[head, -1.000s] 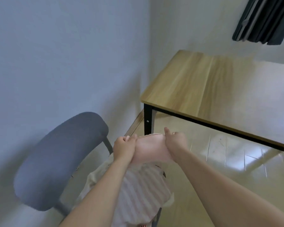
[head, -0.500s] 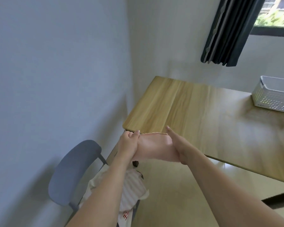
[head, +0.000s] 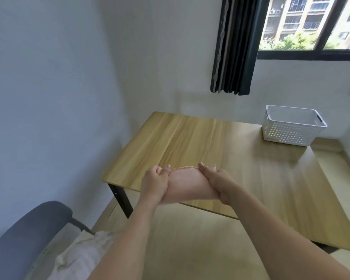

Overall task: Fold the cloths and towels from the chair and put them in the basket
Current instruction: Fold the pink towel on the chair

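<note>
Over the wooden table's (head: pixel 190 138) near-left corner, a pink cloth (head: pixel 187 185) is pinched by left hand (head: pixel 155 183) and right hand (head: pixel 218 183); uneven tension could skew the fold.

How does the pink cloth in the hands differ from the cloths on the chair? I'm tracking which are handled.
The pink cloth is plain; the cloths on the chair look pale and faintly striped. The pink cloth is held up, stretched between the left hand and right hand near the table; the chair's lie heaped, untouched. Neither is in the basket.
</note>
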The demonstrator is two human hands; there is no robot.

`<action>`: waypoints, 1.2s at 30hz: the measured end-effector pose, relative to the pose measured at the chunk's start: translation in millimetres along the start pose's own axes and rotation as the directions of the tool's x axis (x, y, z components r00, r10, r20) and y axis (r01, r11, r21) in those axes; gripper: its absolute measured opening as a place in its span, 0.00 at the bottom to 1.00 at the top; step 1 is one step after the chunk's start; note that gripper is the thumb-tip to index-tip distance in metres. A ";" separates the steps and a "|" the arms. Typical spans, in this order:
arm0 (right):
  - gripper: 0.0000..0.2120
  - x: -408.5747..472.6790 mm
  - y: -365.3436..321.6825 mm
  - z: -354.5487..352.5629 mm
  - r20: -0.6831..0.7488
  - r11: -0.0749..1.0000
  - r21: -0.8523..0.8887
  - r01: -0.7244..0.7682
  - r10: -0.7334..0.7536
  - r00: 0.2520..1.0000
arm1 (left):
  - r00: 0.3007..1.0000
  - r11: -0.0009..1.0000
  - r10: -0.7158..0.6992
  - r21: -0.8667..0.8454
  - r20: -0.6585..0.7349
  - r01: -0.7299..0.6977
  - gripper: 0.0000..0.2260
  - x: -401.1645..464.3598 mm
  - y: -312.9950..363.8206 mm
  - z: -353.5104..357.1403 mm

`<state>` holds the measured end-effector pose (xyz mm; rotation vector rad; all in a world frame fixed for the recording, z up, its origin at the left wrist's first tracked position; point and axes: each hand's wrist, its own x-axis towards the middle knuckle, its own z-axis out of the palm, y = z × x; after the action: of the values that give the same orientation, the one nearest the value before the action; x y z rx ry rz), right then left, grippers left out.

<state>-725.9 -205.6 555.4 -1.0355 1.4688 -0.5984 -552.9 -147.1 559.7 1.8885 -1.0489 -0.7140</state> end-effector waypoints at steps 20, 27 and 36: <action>0.27 111.6 -11.5 -351.9 0.181 1.000 0.018 -0.014 0.011 0.983 | 0.995 0.952 -0.099 -0.288 0.030 0.104 0.17 -18.9 163.8 309.3; 0.17 133.6 -31.8 -445.6 0.284 0.996 -0.083 -0.043 0.065 0.957 | 0.993 0.955 -0.113 -0.277 -0.016 0.104 0.16 -27.6 213.8 381.7; 0.05 221.1 -57.3 -554.1 0.094 0.941 -0.219 0.256 -0.241 0.966 | 0.987 0.963 0.007 -0.267 0.161 0.036 0.10 3.8 284.9 489.8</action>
<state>-1227.8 -530.9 594.6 -1.4248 1.3814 -0.5753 -1044.8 -428.2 569.8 1.6266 -0.9822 -0.9795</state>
